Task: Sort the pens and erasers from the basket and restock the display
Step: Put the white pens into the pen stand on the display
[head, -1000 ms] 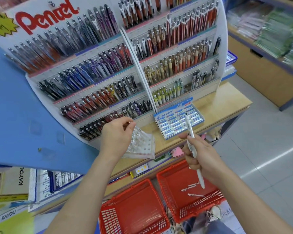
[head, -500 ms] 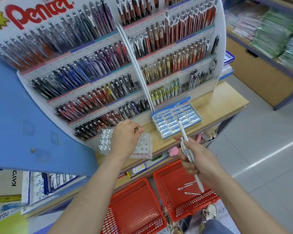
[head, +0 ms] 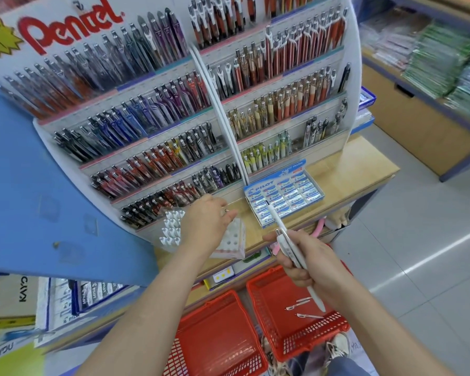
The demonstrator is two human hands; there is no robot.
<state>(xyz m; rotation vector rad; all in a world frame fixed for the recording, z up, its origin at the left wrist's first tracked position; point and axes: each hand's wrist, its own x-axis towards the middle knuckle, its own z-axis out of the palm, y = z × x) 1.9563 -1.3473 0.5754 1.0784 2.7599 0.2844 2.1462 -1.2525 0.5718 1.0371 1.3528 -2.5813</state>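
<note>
My right hand (head: 308,263) grips a small bundle of white pens (head: 284,236) that point up toward the eraser box. My left hand (head: 208,222) rests on a clear plastic pen holder (head: 235,238) with round holes, standing on the wooden shelf; several white pens (head: 171,229) stick out at its left side. Whether the fingers curl round the holder I cannot tell. A blue Pilot eraser box (head: 284,198) lies on the shelf, filled with erasers. Below, the right red basket (head: 291,340) holds three loose white pens (head: 300,308). The left red basket (head: 215,346) looks empty.
The tall white Pentel display (head: 174,109) with tiered rows of pens rises behind the wooden shelf (head: 358,164). A blue panel (head: 25,185) juts out at the left. Shelves of packaged stationery (head: 445,58) line the aisle at the right, across grey floor tiles.
My left hand has lowered the clear holder onto the shelf, level beside the display's bottom row. My right hand with the pens has stayed about where it was.
</note>
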